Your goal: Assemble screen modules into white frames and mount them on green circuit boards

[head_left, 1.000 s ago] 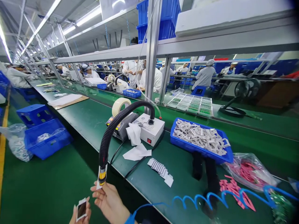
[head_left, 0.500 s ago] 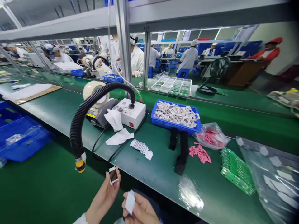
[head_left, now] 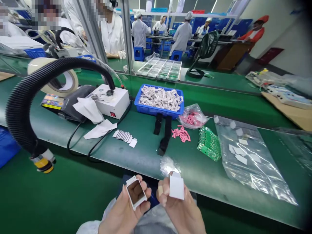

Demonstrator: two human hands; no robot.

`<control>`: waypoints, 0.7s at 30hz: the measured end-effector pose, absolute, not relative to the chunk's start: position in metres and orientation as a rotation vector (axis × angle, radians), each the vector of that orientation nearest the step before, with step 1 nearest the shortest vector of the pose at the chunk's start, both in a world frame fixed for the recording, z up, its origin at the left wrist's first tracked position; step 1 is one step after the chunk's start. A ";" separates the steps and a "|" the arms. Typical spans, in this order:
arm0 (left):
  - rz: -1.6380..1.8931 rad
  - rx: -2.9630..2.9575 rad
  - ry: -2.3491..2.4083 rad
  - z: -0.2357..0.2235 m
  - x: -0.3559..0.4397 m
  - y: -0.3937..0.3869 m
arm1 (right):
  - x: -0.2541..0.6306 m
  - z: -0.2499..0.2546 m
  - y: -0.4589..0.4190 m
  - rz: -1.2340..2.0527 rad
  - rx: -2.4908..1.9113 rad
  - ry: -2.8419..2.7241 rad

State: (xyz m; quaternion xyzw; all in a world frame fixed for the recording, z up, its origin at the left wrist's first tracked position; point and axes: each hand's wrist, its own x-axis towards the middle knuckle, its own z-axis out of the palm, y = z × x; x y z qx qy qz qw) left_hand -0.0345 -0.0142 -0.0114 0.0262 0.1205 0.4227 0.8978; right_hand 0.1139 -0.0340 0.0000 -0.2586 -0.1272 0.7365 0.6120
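My left hand (head_left: 125, 206) is closed around the edges of a small white frame with a dark, glossy panel (head_left: 136, 192), its panel side facing me. Beside it, my right hand (head_left: 181, 208) pinches a flat white rectangular piece (head_left: 176, 187) with a narrower tab at its top. The two pieces are apart, both held in front of the bench edge. Just beyond my right hand lies a pile of clear plastic film pieces (head_left: 170, 166). A row of white rectangular pieces (head_left: 123, 136) rests on the green bench (head_left: 143, 159).
A blue tray (head_left: 158, 111) holds many white plastic parts. Near it lie pink strips (head_left: 181, 133), green circuit boards (head_left: 209, 143), black straps (head_left: 166, 136) and a clear bag (head_left: 253, 172). A black hose (head_left: 21, 97) arches at left from a white box (head_left: 114, 104). Co-workers sit beyond.
The view has swung to the right and closer to the bench. Both hands have come up into fuller view, still holding the frame and the white piece.
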 end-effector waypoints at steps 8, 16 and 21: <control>0.808 0.124 0.292 0.006 -0.007 -0.018 | 0.129 -0.013 -0.045 1.651 -0.701 -0.365; 0.832 0.122 0.286 0.005 -0.002 -0.019 | 0.132 -0.004 -0.045 1.615 -0.827 -0.397; 0.835 0.130 0.260 0.003 0.001 -0.017 | 0.130 -0.004 -0.041 1.658 -0.710 -0.303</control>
